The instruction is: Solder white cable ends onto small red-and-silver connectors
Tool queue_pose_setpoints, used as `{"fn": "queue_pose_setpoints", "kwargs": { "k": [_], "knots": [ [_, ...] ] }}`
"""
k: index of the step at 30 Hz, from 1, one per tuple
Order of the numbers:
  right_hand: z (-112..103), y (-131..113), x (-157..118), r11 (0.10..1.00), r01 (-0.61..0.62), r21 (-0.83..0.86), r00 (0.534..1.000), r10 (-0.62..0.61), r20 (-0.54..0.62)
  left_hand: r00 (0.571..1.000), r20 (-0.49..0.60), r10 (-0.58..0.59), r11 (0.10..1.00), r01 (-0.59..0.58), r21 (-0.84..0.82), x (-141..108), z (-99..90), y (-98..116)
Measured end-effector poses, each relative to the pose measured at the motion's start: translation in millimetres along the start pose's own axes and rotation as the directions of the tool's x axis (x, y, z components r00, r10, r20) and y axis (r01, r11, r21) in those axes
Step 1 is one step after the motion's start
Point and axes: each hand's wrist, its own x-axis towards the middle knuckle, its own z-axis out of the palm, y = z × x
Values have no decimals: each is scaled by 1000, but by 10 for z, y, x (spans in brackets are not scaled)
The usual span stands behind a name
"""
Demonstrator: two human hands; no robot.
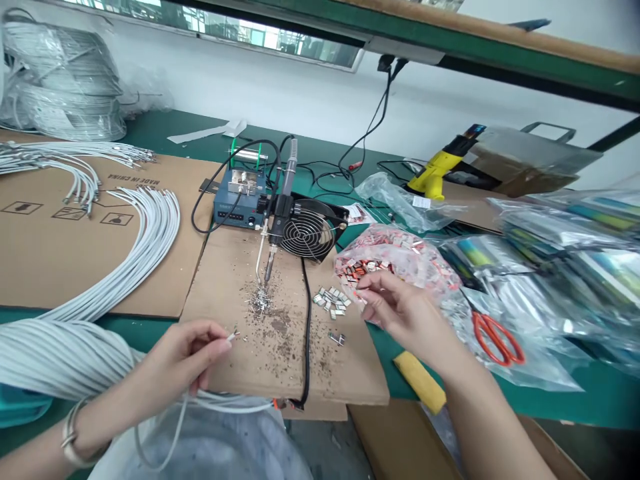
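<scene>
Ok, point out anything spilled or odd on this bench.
Loose metallic scraps and dark specks litter the cardboard under and around the tip of the soldering iron. It looks messy, though it may be ordinary work residue.

You've got two hands in view: one left (193,352), one right (403,305). One white cable (231,337) in your left fingers. One soldering station (235,208), one soldering iron (289,179), one fan (306,230), one yellow heat gun (433,175), one pair of orange-handled scissors (495,338), one yellow block (420,382). Your loose metal connectors (333,301): one pile, over ten, overlapping, no exact count; one more connector (337,339) apart. Three printed symbols (70,213) on your left cardboard. Bundled cables: many, uncountable.
</scene>
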Motion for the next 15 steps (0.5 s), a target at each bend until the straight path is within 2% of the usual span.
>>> {"fn": "queue_pose_setpoints", "kwargs": {
  "k": [4,8,11,15],
  "knots": [
    [220,-212,15,948,-27,317,999,15,40,990,105,-98,992,89,89,252,-55,107],
    [524,-410,111,820,-173,546,976,68,208,979,177,-103,990,85,109,495,-119,231],
    [722,-488,227,715,-296,634,942,107,320,970,216,-108,989,82,127,605,-139,364],
    [876,-502,383,530,-449,719,890,194,412,969,206,-137,986,112,127,695,-150,503]
  ]
}}
